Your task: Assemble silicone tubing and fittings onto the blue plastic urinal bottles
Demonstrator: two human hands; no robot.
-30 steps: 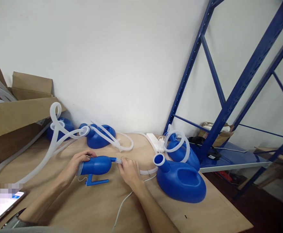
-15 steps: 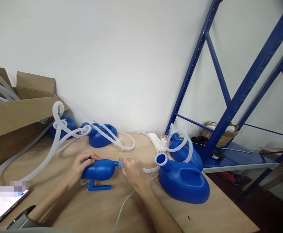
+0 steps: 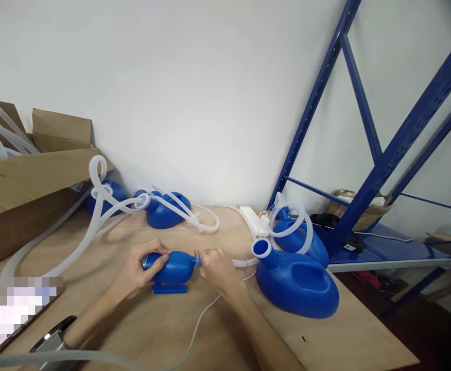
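My left hand (image 3: pixel 142 268) is wrapped round the wide end of a small blue plastic funnel piece (image 3: pixel 173 268) that lies on its side on the wooden table (image 3: pixel 163 330), its flat blue handle underneath. My right hand (image 3: pixel 215 265) pinches the end of a translucent tube (image 3: pixel 244 263) at the piece's narrow spout. The tube curves away to the right towards a large blue plastic bottle (image 3: pixel 298 286) with an open neck.
Two more blue bottles (image 3: pixel 167 214) with looped translucent tubing lie by the wall, another (image 3: pixel 298 239) behind the large one. An open cardboard box (image 3: pixel 20 185) stands at left, a white power strip (image 3: pixel 254 219) at the back, blue shelving (image 3: pixel 368 170) at right, a phone (image 3: pixel 13 319) at lower left.
The blue funnel piece has turned in my hands, so its handle now sits tucked beneath it. The view has drifted slightly to the left and down.
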